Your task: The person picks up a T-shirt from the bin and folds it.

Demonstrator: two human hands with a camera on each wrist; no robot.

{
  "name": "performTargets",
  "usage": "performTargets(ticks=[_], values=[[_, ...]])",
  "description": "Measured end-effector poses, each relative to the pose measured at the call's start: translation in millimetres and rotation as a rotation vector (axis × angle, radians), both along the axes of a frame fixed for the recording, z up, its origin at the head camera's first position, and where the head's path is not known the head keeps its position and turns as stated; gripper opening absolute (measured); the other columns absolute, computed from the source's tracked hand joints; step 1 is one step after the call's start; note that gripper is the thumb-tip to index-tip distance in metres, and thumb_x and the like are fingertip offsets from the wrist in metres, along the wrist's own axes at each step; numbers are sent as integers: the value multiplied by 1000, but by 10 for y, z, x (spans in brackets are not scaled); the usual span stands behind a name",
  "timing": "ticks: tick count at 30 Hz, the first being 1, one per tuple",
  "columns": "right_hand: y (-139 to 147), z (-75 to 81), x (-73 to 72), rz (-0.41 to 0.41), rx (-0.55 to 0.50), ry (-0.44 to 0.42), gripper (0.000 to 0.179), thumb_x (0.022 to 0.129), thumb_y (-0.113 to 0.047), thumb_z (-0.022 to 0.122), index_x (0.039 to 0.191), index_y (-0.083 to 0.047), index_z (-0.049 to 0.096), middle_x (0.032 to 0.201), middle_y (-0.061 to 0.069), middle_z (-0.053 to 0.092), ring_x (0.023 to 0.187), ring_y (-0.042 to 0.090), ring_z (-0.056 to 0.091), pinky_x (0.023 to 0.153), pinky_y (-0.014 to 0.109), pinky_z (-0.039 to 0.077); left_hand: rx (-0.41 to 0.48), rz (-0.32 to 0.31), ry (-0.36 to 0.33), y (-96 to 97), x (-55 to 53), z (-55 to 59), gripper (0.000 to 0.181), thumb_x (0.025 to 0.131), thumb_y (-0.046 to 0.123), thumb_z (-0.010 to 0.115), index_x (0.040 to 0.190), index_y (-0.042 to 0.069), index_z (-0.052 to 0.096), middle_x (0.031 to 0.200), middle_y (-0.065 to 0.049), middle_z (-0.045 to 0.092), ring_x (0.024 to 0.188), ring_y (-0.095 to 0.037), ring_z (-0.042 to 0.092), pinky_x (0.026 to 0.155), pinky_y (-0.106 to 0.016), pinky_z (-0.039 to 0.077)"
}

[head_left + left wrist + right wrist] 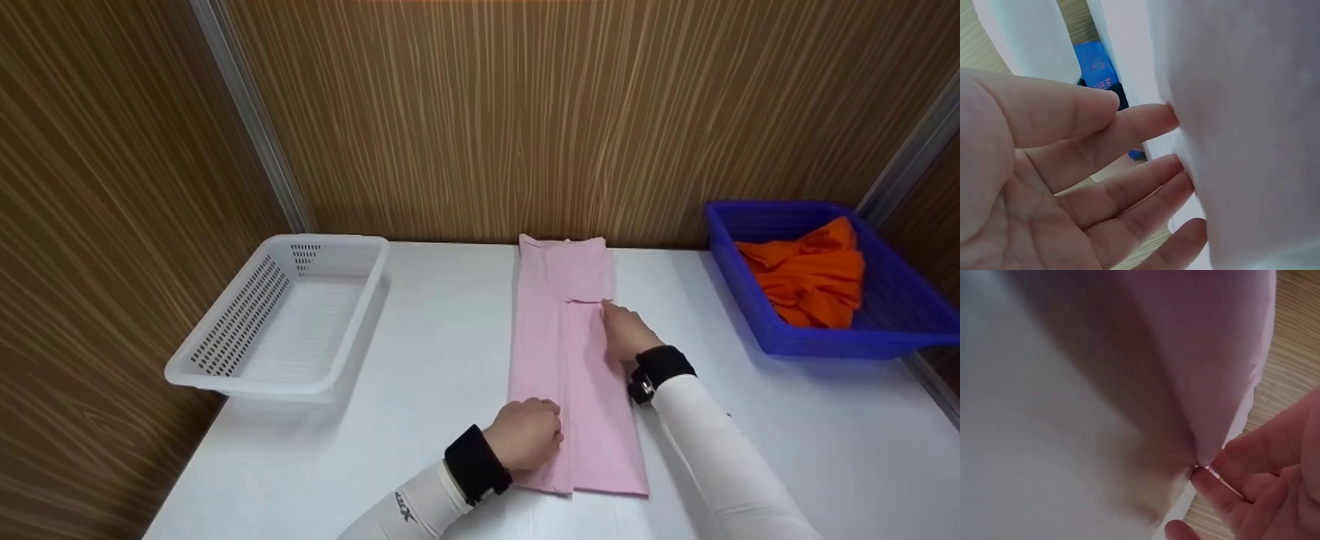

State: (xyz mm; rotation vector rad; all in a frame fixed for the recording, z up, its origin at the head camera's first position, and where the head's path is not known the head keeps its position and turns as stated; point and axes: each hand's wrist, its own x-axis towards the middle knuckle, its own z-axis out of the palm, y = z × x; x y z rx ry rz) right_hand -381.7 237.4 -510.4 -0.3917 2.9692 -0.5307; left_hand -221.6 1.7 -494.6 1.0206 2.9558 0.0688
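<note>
A long pink garment (538, 360), folded into a strip, lies lengthwise on the table. My left hand (527, 433) rests over its near left part. In the left wrist view, the loosely bent fingers (1151, 119) touch the pink cloth with their tips, while the thumb stays off it. Farther up, along the strip's right edge, is my right hand (628, 330), beside the end of a folded-over flap. Its fingertips meet at the garment's edge (1202, 439) and seem to pinch it in the right wrist view; the contact itself is partly hidden.
To the left stands a white perforated basket (322, 388). A blue basket (832, 343) at the right holds crumpled orange cloth (814, 281). Wood-grain panels (465, 120) wall in the back and sides of the white table (442, 330).
</note>
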Motion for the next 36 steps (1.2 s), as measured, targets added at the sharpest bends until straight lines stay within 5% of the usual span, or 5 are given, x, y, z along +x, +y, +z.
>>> performTargets(ticks=[7,15,22,29,36], values=[[-148,155,865,102,-130,48,43,107,-7,50,146,11,52,150,35,53,142,55,47,114,72,40,-77,-31,29,27,186,59,24,93,38,76,85,16,80,93,4,71,77,-14,61,63,-29,46],[-385,348,1746,251,-50,99,16,97,-13,67,94,-8,81,86,5,80,77,24,75,73,43,61,-109,-92,51,30,320,51,50,76,64,86,89,18,72,106,2,70,83,-11,58,65,-26,43],[-481,288,1902,238,5,172,21,92,-12,65,74,-12,76,63,-3,67,56,15,60,55,35,49,-152,-82,48,75,325,4,44,82,50,85,105,15,72,114,1,69,91,-13,59,72,-26,46],[-489,232,1899,265,-16,260,26,88,-10,64,63,-15,66,54,-9,53,48,4,42,49,25,38,-173,-90,264,124,354,-85,15,94,30,72,97,16,73,99,3,65,78,-11,53,60,-24,38],[-393,290,1921,320,-17,182,43,81,-51,85,96,-11,77,78,-3,77,68,16,68,60,30,52,-57,-46,119,88,245,-16,20,93,35,74,97,16,71,90,4,67,77,-12,59,62,-26,42]])
